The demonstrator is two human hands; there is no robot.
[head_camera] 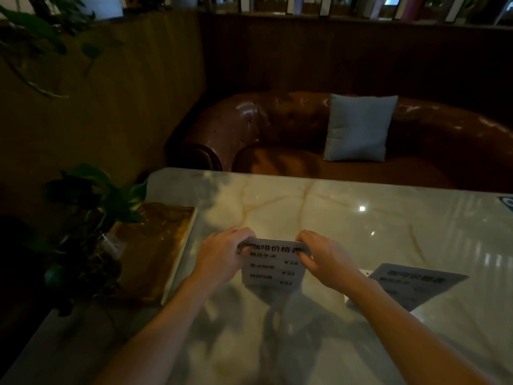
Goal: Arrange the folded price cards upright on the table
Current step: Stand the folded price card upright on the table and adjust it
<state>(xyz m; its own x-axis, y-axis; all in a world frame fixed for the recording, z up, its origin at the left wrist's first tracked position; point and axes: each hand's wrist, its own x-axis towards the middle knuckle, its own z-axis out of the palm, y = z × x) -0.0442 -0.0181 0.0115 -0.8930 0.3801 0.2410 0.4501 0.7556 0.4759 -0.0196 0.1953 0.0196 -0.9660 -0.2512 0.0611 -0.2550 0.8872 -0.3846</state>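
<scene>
Price card (273, 263), white with dark printed lines and prices, is held near the middle of the marble table (319, 212), between both hands. Its top edge is pinched at the left corner by the left hand (222, 258) and at the right corner by the right hand (323, 259). On each hand the fingers are curled over the top fold and closed tightly against the thumb, so that both grips are clamped on the card. The card's printed face is turned toward the camera and stands nearly upright; its bottom edge appears to meet the tabletop, though contact cannot be told for certain. A second card (416, 284) is seen lying on the table to the right, close beside the right forearm and partly hidden by it; its print is too blurred to be read. A brown tray (155, 245) is set along the table's left edge, with a leafy plant (97, 195) beside it. Beyond the table a brown leather sofa (263, 129) is seen, with a grey cushion (358, 127) leaned against its back.
</scene>
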